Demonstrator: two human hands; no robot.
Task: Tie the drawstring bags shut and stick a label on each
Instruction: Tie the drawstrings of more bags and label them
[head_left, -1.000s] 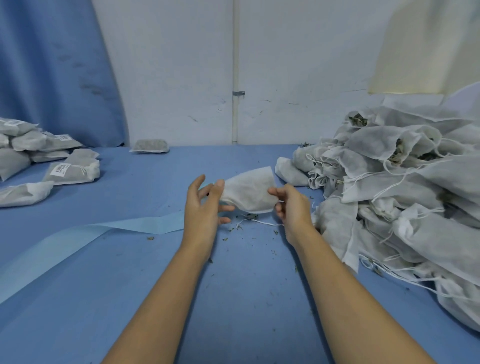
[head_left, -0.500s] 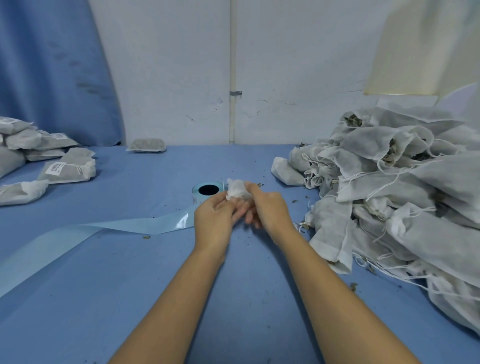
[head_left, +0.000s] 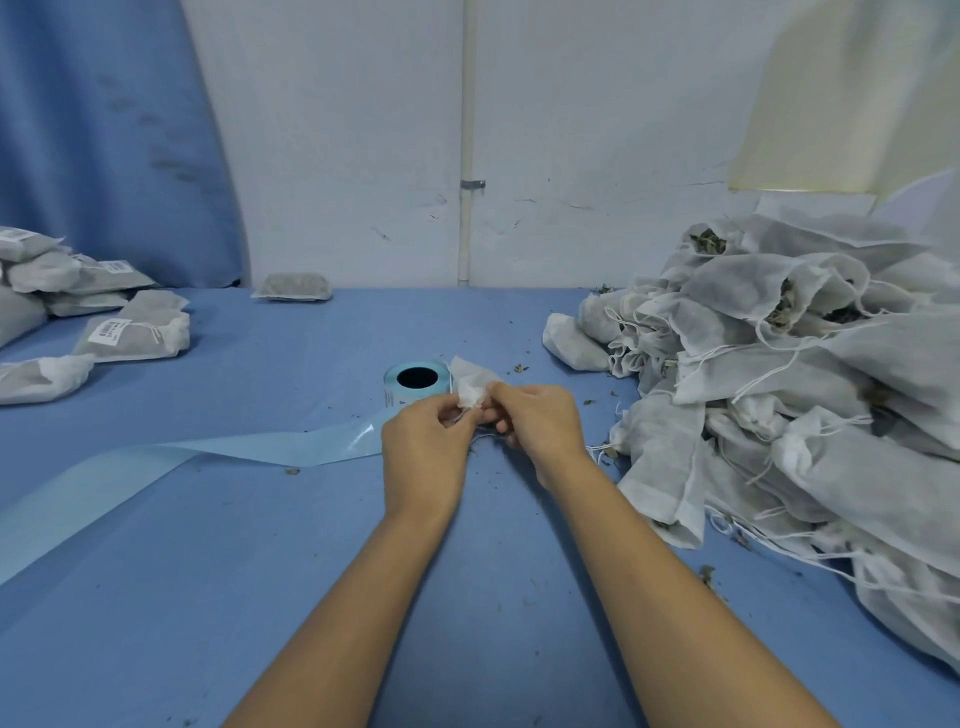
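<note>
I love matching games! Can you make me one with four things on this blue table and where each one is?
Things:
1. label roll
2. untied bags
3. labelled bags
4. small bag

Places:
A. far left of the table
B. pinched by the left hand and right hand
C. heaped on the right
D. middle, just behind the hands

Pairs: 1-D, 2-C, 3-A, 4-B.
</note>
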